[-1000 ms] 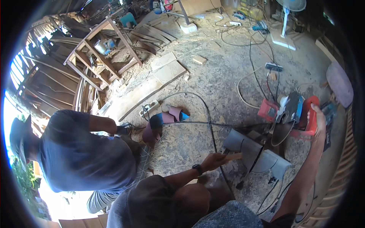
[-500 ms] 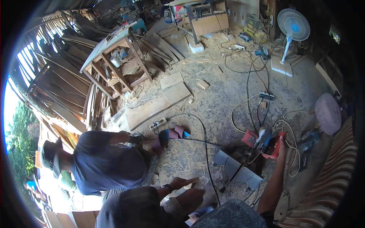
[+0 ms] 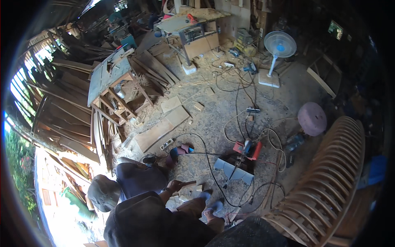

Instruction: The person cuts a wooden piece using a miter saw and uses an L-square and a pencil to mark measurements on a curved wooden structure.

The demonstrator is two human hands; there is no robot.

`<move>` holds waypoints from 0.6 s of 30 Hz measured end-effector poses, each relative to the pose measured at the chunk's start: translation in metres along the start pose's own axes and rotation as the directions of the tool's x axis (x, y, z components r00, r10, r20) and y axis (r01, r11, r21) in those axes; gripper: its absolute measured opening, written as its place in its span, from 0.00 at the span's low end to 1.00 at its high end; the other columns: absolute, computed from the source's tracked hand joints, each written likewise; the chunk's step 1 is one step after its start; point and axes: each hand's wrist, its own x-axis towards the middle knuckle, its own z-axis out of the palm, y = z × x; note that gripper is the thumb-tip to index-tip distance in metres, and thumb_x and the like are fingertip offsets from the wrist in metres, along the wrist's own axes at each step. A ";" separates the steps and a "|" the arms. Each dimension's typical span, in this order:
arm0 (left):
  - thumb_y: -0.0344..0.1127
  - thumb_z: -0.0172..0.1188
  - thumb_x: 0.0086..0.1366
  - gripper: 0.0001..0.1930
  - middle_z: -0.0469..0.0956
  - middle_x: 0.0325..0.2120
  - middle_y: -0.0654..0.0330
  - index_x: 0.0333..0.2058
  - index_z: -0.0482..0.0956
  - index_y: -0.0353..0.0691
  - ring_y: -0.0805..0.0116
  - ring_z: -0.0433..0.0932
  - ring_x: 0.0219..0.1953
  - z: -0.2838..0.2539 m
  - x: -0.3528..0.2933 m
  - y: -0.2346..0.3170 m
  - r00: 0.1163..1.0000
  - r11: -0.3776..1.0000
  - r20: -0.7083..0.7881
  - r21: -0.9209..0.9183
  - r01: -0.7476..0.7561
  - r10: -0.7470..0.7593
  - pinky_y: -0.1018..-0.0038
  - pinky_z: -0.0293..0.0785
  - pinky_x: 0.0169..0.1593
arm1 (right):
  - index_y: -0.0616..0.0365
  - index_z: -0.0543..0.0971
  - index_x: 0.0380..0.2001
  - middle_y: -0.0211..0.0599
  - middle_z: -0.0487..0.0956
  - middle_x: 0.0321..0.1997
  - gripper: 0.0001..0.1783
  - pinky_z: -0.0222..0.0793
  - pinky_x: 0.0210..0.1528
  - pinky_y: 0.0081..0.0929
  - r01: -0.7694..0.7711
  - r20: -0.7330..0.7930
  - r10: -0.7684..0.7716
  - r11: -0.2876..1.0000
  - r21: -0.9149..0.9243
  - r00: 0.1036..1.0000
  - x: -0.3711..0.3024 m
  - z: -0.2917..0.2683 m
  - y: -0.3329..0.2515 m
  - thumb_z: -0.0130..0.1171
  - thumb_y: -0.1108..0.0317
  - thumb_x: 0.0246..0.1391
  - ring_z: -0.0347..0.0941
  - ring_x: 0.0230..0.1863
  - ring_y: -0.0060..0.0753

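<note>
My left hand (image 3: 176, 186), with a dark band at the wrist, is closed around one end of a short flat strip of wood (image 3: 189, 182). The strip points right, over the floor by my sandalled feet (image 3: 214, 206). Only a dark sleeve (image 3: 253, 234) shows on my right side; the right hand itself is out of sight. To the right of the wood stands a mitre saw (image 3: 233, 171) with a grey half-round base and a red handle (image 3: 256, 151). Nobody's hand is on it.
A co-worker in a hat (image 3: 103, 193) bends close on my left. Cables (image 3: 205, 148) snake over the dusty floor. A curved slatted wooden piece (image 3: 325, 185) stands at right, near a pinkish round stool (image 3: 312, 119). Farther off are a fan (image 3: 279, 44), a worktable (image 3: 108, 76) and boards (image 3: 162, 127).
My right hand has let go of the saw's red handle and left the view. The view has shifted, bringing more of the slatted piece in. My left hand keeps the wood strip.
</note>
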 end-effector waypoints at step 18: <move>0.48 0.63 0.69 0.16 0.76 0.24 0.69 0.45 0.85 0.43 0.73 0.74 0.26 -0.019 0.069 0.212 0.660 0.829 0.634 0.054 -0.557 0.402 0.70 0.73 0.31 | 0.64 0.84 0.22 0.41 0.81 0.18 0.17 0.75 0.24 0.31 0.199 -0.491 0.294 0.658 0.726 0.820 -0.351 0.104 0.187 0.61 0.60 0.55 0.80 0.20 0.31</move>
